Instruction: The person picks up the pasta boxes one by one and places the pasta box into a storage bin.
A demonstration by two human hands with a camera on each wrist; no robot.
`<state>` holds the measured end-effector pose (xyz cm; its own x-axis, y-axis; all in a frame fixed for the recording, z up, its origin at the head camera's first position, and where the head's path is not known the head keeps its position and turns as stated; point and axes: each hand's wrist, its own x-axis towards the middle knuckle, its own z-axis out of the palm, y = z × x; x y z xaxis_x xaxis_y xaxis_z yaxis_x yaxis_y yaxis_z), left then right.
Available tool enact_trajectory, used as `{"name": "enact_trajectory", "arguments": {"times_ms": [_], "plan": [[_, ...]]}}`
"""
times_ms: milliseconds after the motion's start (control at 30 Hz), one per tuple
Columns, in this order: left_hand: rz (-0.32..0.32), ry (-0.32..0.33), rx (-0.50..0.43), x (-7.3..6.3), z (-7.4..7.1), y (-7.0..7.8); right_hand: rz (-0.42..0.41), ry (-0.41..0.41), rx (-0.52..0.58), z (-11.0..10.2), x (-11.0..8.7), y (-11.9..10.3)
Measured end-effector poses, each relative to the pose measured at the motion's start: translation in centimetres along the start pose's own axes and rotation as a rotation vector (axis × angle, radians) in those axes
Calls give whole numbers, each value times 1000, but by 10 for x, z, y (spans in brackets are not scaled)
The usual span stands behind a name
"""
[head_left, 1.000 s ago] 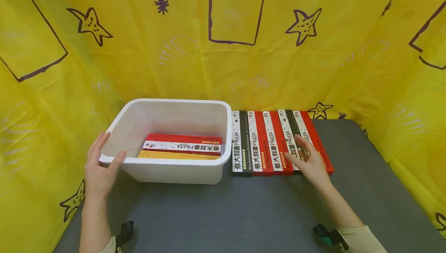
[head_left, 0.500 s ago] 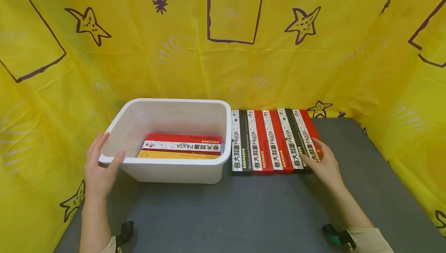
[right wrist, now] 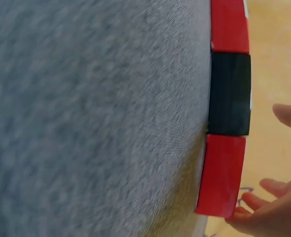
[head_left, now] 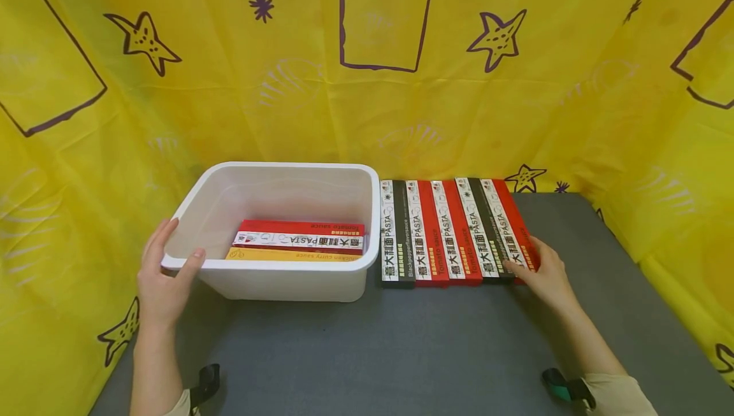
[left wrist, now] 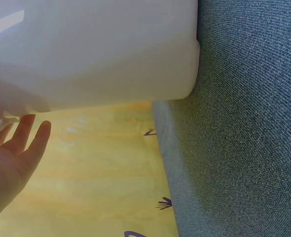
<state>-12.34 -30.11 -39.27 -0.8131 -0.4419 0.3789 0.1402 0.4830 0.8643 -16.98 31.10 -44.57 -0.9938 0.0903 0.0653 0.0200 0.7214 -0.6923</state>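
A white plastic bin [head_left: 281,282] stands left of centre, with red and yellow pasta boxes [head_left: 298,241] lying inside. My left hand [head_left: 163,285] holds its front left corner, thumb over the front rim and fingers along the left side. In the left wrist view, my left fingers [left wrist: 36,143] reach the bin's wall [left wrist: 96,54]. To the bin's right lies a row of pasta boxes in red and black. My right hand [head_left: 547,276] is spread over the front of the rightmost red box [head_left: 510,212]. Its thumb [right wrist: 286,116] stands off the boxes, while other fingertips are at the red box's outer edge [right wrist: 222,175].
The row of boxes, among them a black pasta box [head_left: 403,237], runs close along the bin's right wall. A yellow printed cloth [head_left: 418,104] hangs behind and at both sides. Dark grey fabric covers the table [head_left: 367,352].
My right hand has moved right and lower, from above the black and red boxes to the rightmost red box. The left hand stays at the bin's corner.
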Motion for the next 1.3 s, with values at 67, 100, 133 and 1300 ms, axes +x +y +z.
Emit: {"name": "enact_trajectory", "arguments": {"times_ms": [67, 100, 133, 1300], "plan": [[-1, -1, -1, 0, 0, 0, 20, -26, 13, -1, -1, 3], [0, -1, -1, 0, 0, 0, 29, -37, 18, -2, -1, 5], [-1, -1, -2, 0, 0, 0, 37, -46, 21, -2, -2, 7], [-14, -5, -10, 1, 0, -2, -31, -196, -68, -10, 3, 42]]}}
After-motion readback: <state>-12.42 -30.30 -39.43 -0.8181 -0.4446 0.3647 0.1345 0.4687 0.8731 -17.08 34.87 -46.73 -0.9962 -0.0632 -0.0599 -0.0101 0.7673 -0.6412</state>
